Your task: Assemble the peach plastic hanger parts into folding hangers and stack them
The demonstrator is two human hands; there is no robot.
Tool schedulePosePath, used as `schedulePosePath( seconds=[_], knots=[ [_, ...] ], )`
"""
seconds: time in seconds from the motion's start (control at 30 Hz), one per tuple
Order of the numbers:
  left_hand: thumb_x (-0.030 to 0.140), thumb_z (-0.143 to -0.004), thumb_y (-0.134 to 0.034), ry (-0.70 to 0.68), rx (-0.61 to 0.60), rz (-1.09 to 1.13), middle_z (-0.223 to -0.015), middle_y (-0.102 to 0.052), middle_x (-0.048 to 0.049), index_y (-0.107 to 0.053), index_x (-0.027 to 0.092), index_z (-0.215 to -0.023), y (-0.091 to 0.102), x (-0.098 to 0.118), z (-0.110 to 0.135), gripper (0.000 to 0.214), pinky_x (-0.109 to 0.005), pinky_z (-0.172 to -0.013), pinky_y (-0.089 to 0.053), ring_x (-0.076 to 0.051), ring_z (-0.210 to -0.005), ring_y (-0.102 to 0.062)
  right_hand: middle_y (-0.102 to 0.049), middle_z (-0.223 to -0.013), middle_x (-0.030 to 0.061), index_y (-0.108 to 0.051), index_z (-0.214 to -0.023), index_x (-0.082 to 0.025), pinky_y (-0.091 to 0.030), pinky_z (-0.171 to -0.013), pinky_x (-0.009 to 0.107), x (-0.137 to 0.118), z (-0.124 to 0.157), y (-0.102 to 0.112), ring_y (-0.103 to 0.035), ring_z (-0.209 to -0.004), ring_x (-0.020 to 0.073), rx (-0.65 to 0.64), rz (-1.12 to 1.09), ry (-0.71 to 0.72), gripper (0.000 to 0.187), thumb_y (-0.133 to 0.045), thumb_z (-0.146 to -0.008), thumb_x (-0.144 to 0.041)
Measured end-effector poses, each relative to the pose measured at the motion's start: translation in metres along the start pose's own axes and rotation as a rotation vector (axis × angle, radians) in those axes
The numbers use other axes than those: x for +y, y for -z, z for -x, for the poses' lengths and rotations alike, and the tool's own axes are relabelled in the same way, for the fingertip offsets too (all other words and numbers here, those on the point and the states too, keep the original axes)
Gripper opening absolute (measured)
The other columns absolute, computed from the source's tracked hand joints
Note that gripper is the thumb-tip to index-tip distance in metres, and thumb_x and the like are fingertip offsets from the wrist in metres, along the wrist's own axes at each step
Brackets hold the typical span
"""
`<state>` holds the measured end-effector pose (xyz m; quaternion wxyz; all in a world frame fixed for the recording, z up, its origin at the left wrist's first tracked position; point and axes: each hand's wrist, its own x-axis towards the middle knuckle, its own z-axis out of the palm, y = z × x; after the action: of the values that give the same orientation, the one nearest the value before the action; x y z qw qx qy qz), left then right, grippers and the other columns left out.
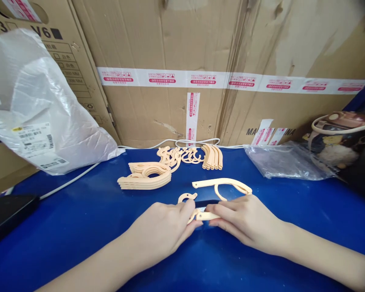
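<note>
My left hand [167, 225] is closed in a pinch on a cream plastic hanger hook [187, 196], whose curved end shows beyond the fingers. My right hand [246, 219] grips a cream hanger arm [203, 216] between thumb and fingers. The arm's end meets the base of the hook between the two hands; the fingers partly hide the joint. Just beyond my right hand, a longer hanger arm [213, 183] with a curved hook part lies on the blue table [103, 239].
Behind my hands are stacked hanger arms [146, 184], a pile of loose hooks [170, 156] and more arms [212, 157]. A white plastic bag [48, 109] stands left, a clear bag [288, 160] lies right. A black object [12, 217] sits left; cardboard boxes [158, 113] line the back.
</note>
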<state>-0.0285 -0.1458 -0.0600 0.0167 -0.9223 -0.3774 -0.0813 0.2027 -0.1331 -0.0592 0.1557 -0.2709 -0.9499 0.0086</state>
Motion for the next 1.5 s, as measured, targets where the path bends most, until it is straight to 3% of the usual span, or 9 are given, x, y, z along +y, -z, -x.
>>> schedulePosePath(
  seconds=[0.2,0.6,0.73,0.87,1.07,1.2,1.3,1.37,1.5],
  knots=[
    [0.029,-0.1,-0.032,-0.092,0.114,-0.211,-0.07,-0.064,-0.0037,-0.045,0.013,-0.102,-0.003,-0.001,-0.002,0.021,-0.028,-0.044,-0.041,-0.021,-0.056,-0.065,-0.062,-0.07,-0.001,-0.056,-0.088,-0.019,-0.032,-0.052,0.024,0.002,-0.002,0.0,-0.053,-0.054,0.0112,-0.053,-0.084,-0.051,0.033,-0.031,-0.102,-0.036],
    [0.026,-0.1,-0.031,-0.021,-0.06,-0.051,-0.076,-0.069,-0.0045,-0.041,0.01,-0.118,0.002,0.001,-0.001,0.026,-0.027,-0.044,-0.04,-0.022,-0.06,-0.068,-0.063,-0.069,0.0012,-0.059,-0.094,-0.017,-0.032,-0.05,0.025,0.001,-0.002,0.001,-0.056,-0.054,0.0122,-0.02,-0.012,-0.027,0.035,-0.03,-0.102,-0.034],
    [0.022,-0.096,-0.035,-0.072,0.042,-0.141,-0.07,-0.065,-0.0034,-0.049,0.013,-0.099,0.0,0.001,-0.002,0.016,-0.026,-0.043,-0.038,-0.02,-0.057,-0.066,-0.063,-0.071,0.0008,-0.059,-0.091,-0.018,-0.035,-0.053,0.023,0.0,-0.002,0.002,-0.056,-0.056,0.0119,-0.066,-0.099,-0.065,0.034,-0.032,-0.102,-0.035],
    [0.021,-0.096,-0.031,-0.138,0.191,-0.288,-0.065,-0.059,-0.0022,-0.048,0.017,-0.081,-0.001,0.003,-0.002,0.022,-0.027,-0.043,-0.034,-0.019,-0.051,-0.06,-0.061,-0.07,0.0001,-0.057,-0.086,-0.018,-0.038,-0.057,0.022,0.0,-0.003,0.005,-0.055,-0.058,0.0116,-0.115,-0.191,-0.111,0.034,-0.034,-0.101,-0.037],
    [0.028,-0.099,-0.031,-0.128,0.201,-0.117,-0.063,-0.057,0.0011,-0.046,0.019,-0.079,0.001,0.006,-0.001,0.026,-0.027,-0.047,-0.033,-0.016,-0.054,-0.058,-0.067,-0.082,0.0022,-0.06,-0.099,-0.018,-0.041,-0.062,0.023,0.004,-0.003,0.002,-0.06,-0.066,0.0122,-0.135,-0.22,-0.048,0.03,-0.034,-0.101,-0.033],
    [0.027,-0.098,-0.033,-0.09,0.135,0.018,-0.065,-0.059,0.0024,-0.044,0.02,-0.081,0.001,0.003,0.002,0.022,-0.026,-0.048,-0.031,-0.015,-0.055,-0.057,-0.069,-0.086,0.0041,-0.06,-0.109,-0.018,-0.044,-0.067,0.025,0.006,-0.001,0.003,-0.064,-0.074,0.0154,-0.034,-0.175,-0.02,0.028,-0.045,-0.097,-0.038],
    [0.028,-0.098,-0.033,-0.044,0.13,0.066,-0.065,-0.06,0.0029,-0.045,0.02,-0.086,0.002,-0.002,0.005,0.019,-0.025,-0.048,-0.031,-0.015,-0.055,-0.057,-0.068,-0.085,0.0067,-0.064,-0.097,-0.017,-0.046,-0.069,0.029,0.011,0.001,0.01,-0.061,-0.076,0.017,0.193,-0.113,-0.073,0.026,-0.046,-0.096,-0.035],
    [0.029,-0.099,-0.033,-0.037,0.149,0.071,-0.065,-0.059,0.003,-0.045,0.02,-0.088,0.003,-0.005,0.007,0.018,-0.025,-0.049,-0.03,-0.014,-0.055,-0.056,-0.065,-0.1,0.0096,-0.065,-0.088,-0.018,-0.046,-0.078,0.034,0.018,0.002,0.016,-0.059,-0.088,0.0199,0.3,-0.05,-0.144,0.024,-0.046,-0.096,-0.03],
    [0.029,-0.098,-0.034,-0.068,0.177,0.022,-0.063,-0.057,0.0028,-0.045,0.02,-0.083,0.005,-0.005,0.008,0.021,-0.025,-0.047,-0.028,-0.014,-0.053,-0.054,-0.059,-0.119,0.0078,-0.07,-0.084,-0.022,-0.046,-0.087,0.04,0.032,0.0,0.019,-0.055,-0.103,0.0236,0.202,-0.075,-0.267,0.027,-0.048,-0.095,-0.034]
  ],
)
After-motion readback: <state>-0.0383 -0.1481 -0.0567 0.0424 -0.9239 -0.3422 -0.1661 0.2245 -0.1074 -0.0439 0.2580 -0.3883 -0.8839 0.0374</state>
